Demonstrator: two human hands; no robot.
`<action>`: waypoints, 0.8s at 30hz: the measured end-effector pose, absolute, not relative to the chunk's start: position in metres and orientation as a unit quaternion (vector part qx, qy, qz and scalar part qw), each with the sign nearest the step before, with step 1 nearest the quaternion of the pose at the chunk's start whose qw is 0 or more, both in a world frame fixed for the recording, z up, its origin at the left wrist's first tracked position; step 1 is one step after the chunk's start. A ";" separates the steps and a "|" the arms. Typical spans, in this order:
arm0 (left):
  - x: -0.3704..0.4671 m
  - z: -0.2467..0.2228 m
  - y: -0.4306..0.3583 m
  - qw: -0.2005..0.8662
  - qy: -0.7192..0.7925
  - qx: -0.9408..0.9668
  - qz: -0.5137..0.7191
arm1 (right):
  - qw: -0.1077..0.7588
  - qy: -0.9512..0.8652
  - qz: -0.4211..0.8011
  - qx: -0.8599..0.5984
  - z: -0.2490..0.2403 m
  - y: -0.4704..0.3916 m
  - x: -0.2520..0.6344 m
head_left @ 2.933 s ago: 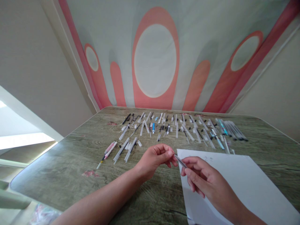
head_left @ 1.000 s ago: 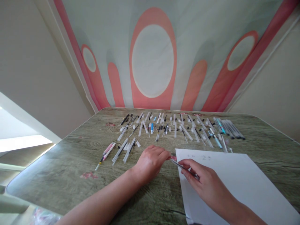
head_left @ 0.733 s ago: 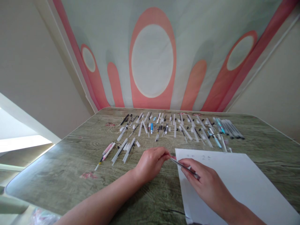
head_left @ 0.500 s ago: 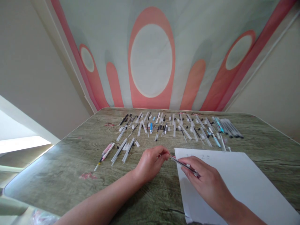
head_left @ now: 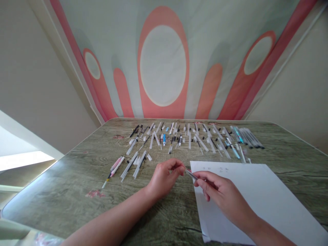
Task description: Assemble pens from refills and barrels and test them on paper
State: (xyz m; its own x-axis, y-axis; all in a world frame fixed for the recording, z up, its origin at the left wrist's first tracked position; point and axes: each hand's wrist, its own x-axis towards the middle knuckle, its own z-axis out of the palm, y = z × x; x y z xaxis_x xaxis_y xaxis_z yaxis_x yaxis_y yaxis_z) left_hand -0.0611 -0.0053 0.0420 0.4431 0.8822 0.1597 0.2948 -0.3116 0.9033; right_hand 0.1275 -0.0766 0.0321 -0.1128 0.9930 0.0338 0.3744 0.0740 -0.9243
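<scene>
Between my two hands is a thin pen (head_left: 191, 174), slanting down to the right. My left hand (head_left: 166, 176) pinches its upper left end between thumb and fingertips. My right hand (head_left: 220, 193) grips the pen's other end, above the left part of a white paper sheet (head_left: 246, 198). Small faint marks show near the sheet's top edge. Beyond my hands lie rows of pen parts: clear barrels (head_left: 139, 165), dark refills and small caps. What exactly my left fingertips hold at the pen's tip is too small to tell.
The wood-patterned table (head_left: 64, 191) reaches back to a wall with a pink and grey pattern. At the back right lies a bundle of pens (head_left: 251, 138). Pink and white pen parts (head_left: 118, 165) lie at the left. A blue piece (head_left: 164, 139) is among the rows.
My right hand's fingers have shifted up along the pen towards my left hand, covering more of it. My left hand has hardly moved. The view has shifted slightly.
</scene>
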 end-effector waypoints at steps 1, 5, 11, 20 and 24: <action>-0.060 0.041 -0.005 0.471 0.395 0.707 0.350 | 0.387 -0.609 0.436 -0.538 0.032 -0.076 0.127; -0.058 0.035 -0.001 0.630 0.348 0.593 0.362 | 0.410 -0.551 0.520 -0.508 0.030 -0.074 0.125; -0.057 0.031 -0.002 0.689 0.325 0.528 0.376 | 0.413 -0.520 0.562 -0.492 0.033 -0.074 0.123; -0.055 0.032 -0.002 0.684 0.327 0.519 0.394 | 0.374 -0.580 0.445 -0.571 0.023 -0.074 0.128; -0.055 0.031 -0.002 0.679 0.320 0.530 0.394 | 0.379 -0.608 0.377 -0.587 0.025 -0.075 0.127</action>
State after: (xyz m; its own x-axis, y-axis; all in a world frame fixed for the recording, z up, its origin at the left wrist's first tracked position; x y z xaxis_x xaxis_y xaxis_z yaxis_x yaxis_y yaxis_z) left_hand -0.0553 -0.0021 0.0311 0.4845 0.8746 -0.0167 -0.1973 0.1278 0.9720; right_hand 0.1268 -0.0753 0.0247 -0.0232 0.9996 0.0186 0.4271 0.0267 -0.9038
